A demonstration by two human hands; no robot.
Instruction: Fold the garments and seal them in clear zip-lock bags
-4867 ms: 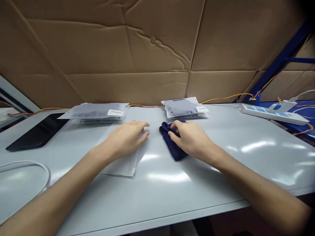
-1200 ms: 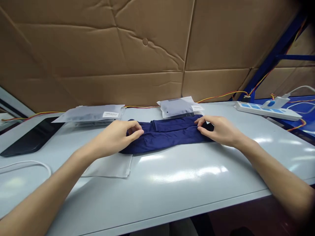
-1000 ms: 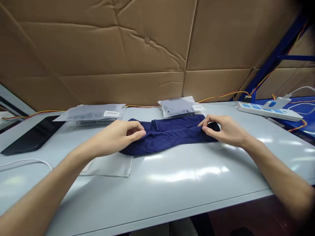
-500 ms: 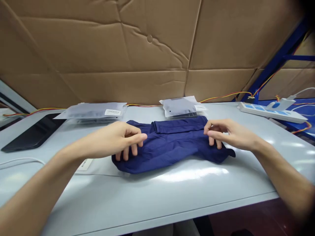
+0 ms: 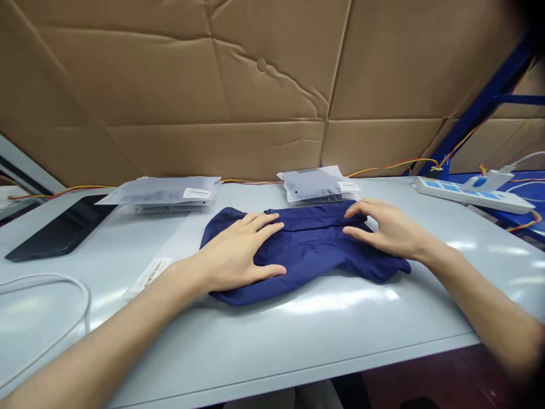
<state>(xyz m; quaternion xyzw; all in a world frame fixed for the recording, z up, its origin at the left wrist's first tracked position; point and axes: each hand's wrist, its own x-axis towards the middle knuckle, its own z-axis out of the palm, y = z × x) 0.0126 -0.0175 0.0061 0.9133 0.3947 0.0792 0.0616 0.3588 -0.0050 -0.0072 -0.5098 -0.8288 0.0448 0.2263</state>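
A dark blue piece of fabric, seemingly a garment (image 5: 306, 244), lies folded and a little wrinkled on the grey-white table (image 5: 323, 346). My left hand (image 5: 242, 250) rests flat on its left part, fingers stretched out and thumb apart. Over the right end is my right hand (image 5: 383, 230), with thumb and fingers curved and a gap between them; its fingertips meet the cloth near the upper folded band. Partly under my left forearm lies a clear plastic bag with a white barcode label (image 5: 151, 274).
Behind the cloth lie a left stack of frosted packages (image 5: 164, 192) and a right stack (image 5: 315, 183). A black tablet-like slab (image 5: 62, 230) and a white cable (image 5: 83, 295) are at left. At right sits a power strip (image 5: 472, 196). Cardboard (image 5: 264, 96) stands behind.
My left hand has moved right and turned palm down, flattening onto the cloth. My right hand has shifted slightly, its thumb and fingers spreading wider. More of the labelled bag shows.
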